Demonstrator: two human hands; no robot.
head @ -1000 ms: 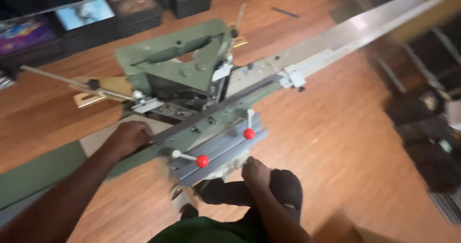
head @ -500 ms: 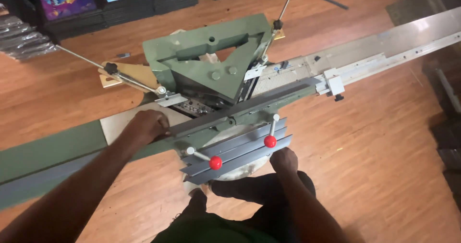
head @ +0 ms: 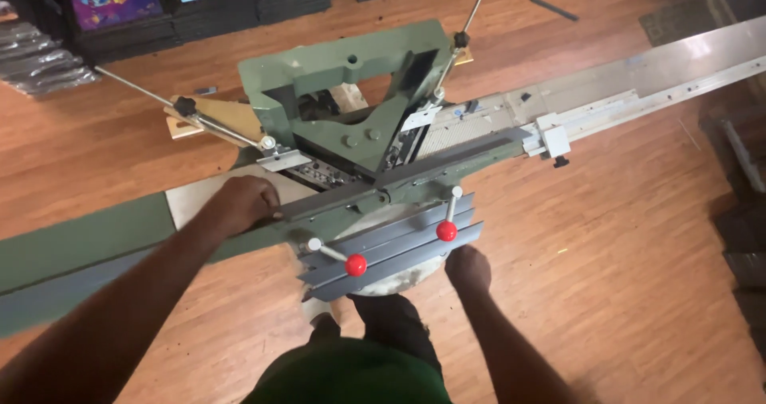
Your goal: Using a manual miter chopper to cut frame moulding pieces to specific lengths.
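A green cast-iron mitre cutting machine [head: 351,93] stands on the wooden floor in front of me. A long grey moulding strip [head: 399,177] lies across its bed, running left to right. My left hand [head: 243,203] presses down on the strip just left of the cutting head. My right hand [head: 467,267] rests below the machine's front edge, near the stack of grey moulding pieces [head: 391,244]. Two red-knobbed levers [head: 356,265] [head: 447,230] stick out at the front. Whether the right hand grips anything is hidden.
A long metal measuring rail [head: 654,77] with a stop block [head: 552,139] extends to the right. A green table arm [head: 80,240] extends left. Thin steel rods [head: 152,94] angle out from the machine. Framed pictures and black stacks [head: 199,5] line the far wall.
The view has shifted so the machine sits more centred and level. My left hand stays on the strip; my right hand has moved slightly right under the front edge.
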